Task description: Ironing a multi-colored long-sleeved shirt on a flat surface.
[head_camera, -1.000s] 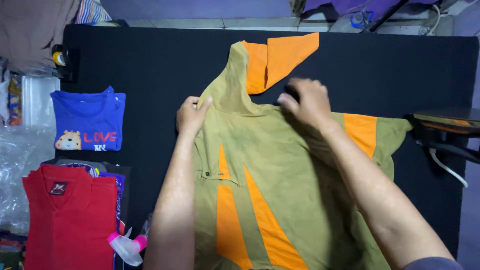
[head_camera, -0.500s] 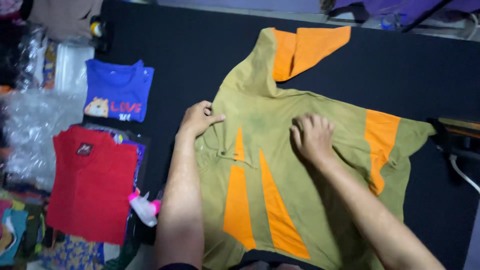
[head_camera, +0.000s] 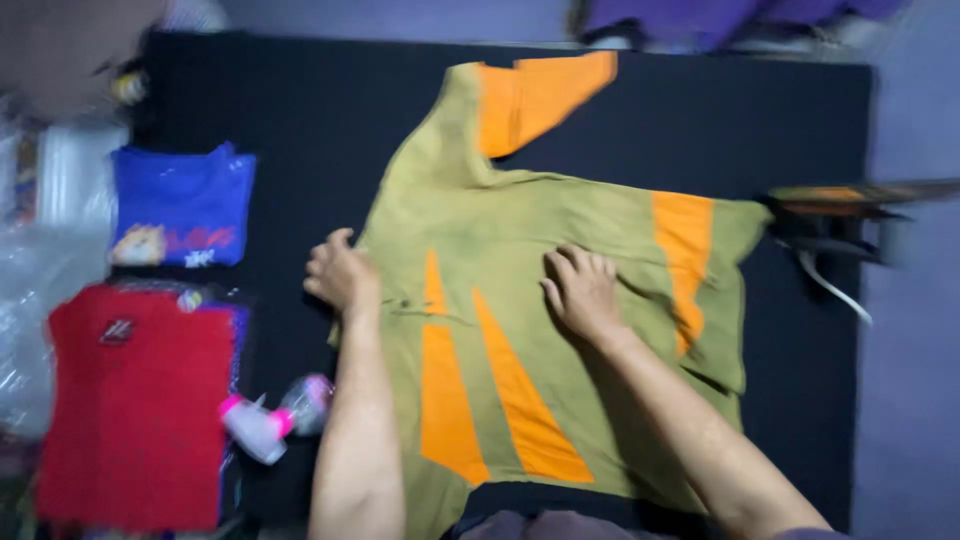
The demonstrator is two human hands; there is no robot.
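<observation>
Near edge first: spray bottle (head_camera: 268, 420), pink and white, lay on its side just left of the shirt's (head_camera: 560, 330) lower hem, beside the left forearm. Red top (head_camera: 135, 400) lay flat further left of the shirt, well apart from it.

Shirt: olive green with orange panels, spread flat on the black table (head_camera: 280, 110), hem toward the camera, hood end pointing away. Took up the middle of the table.

Left hand (head_camera: 340, 272) rested at the shirt's left edge, about mid-height, fingers curled loosely against the cloth; pinching the edge or only touching it, cannot tell, picture blurred. Right hand (head_camera: 582, 290) lay palm down on the shirt's middle, fingers spread apart and flat, pressing on the fabric, clamped on nothing. Fold ran across the shirt just beyond that hand.

Right of the shirt: orange band on the sleeve (head_camera: 690, 270), sleeve lying out flat toward the table's right side. Past the sleeve, dark tool-like object (head_camera: 840, 200) with a white cord, too blurred to tell more.

Left of the shirt, further back: blue top (head_camera: 182, 205) with a cartoon print, flat, well apart from the shirt. Clear plastic bags (head_camera: 30, 290) beyond it at the far left.

Far end: orange-lined hood (head_camera: 540, 95) pointed up and away from the shirt's body. Purple cloth (head_camera: 740, 15) behind the table's back edge.
</observation>
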